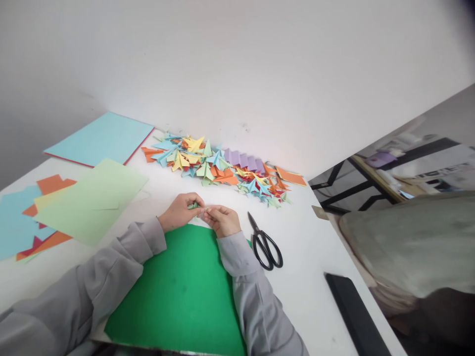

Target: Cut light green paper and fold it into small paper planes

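Observation:
Above the far edge of a green board (181, 291), my two hands meet. My left hand (178, 212) is closed in a pinch on a small piece of light green folded paper (193, 205), mostly covered by the fingers. Thumb and forefinger of my right hand (224, 222) are pressed together at the paper's right end. The exact shape of the fold is hidden. Black-handled scissors (264, 242) lie just right of my right wrist, blades pointing away from me.
A heap of small folded paper shapes (215, 165) in several colours lies along the wall. Coloured sheets (89, 198) are spread at the left, with a light blue sheet stack (104, 136) behind. A black flat bar (356, 314) rests near the table's right edge.

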Available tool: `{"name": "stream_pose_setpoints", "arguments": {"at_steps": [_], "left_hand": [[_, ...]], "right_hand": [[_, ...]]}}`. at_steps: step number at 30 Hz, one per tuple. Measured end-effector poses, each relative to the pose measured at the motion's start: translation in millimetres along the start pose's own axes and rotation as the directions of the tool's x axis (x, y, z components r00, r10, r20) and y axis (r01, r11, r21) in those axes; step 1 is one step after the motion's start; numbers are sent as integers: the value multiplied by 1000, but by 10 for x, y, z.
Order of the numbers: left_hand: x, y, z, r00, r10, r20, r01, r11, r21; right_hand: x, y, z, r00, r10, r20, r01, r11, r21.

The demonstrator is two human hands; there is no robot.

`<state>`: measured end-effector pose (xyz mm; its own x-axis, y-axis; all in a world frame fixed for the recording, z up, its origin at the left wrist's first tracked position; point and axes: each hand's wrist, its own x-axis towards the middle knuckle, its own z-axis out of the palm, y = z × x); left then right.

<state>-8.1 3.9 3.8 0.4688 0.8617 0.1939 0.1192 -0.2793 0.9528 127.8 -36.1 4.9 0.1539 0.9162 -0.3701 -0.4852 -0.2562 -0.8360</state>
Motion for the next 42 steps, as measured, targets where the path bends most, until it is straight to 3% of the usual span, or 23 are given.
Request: {"name": "stream_pose_setpoints", "arguments": {"at_steps": [6,26,33,42], "left_hand": [[9,18,1,1000,-3,-5,3,1000,-1],[2,94,9,996,-93,-2,92,990,-104],[1,87,15,995,-97,-10,96,988,-118],[0,90,15,993,-106,-45,100,989,-110]], "right_hand": [[-24,-12,15,997,-21,-76,25,998,54],[-6,-1,-9,997,-72,-29,72,997,-18],[-14,-4,16,987,-129,-97,124,991,-56],[-22,-26,-2,989,-142,-32,133,973,-191]]}}
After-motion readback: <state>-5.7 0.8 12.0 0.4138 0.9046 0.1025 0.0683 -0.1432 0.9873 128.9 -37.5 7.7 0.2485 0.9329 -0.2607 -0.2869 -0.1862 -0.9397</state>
